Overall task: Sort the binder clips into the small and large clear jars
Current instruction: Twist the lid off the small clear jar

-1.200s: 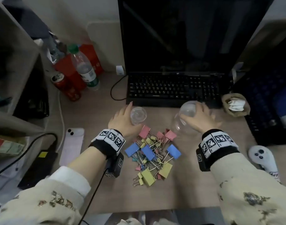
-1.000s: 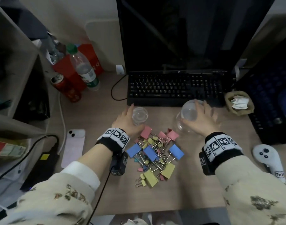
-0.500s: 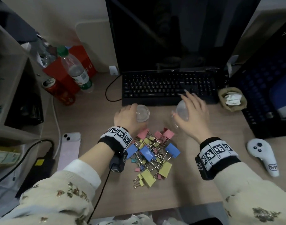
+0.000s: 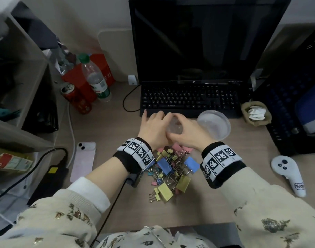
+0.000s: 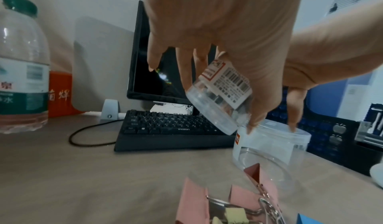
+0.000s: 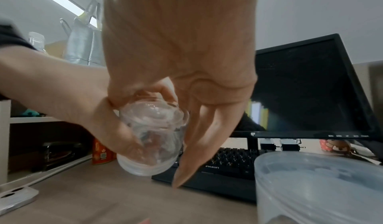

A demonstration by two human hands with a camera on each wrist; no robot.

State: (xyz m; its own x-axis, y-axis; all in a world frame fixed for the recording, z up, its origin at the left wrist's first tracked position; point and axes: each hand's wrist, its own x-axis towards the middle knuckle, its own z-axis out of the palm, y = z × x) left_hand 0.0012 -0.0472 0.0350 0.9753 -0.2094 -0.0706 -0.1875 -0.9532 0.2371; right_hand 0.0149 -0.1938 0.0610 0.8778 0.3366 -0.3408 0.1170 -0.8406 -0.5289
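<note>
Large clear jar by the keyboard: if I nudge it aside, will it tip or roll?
The large clear jar stands upright, squat and wide, so it will probably slide, not tip. It looks empty, so likely light. Its lid seems on; laid sideways, its round wall could roll.

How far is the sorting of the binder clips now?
No sorting looks done yet: the binder clips lie in one pile on the desk. In hand: the left hand and right hand both hold the tilted small jar. The large jar stands with its lid on. All sorting remains.
</note>
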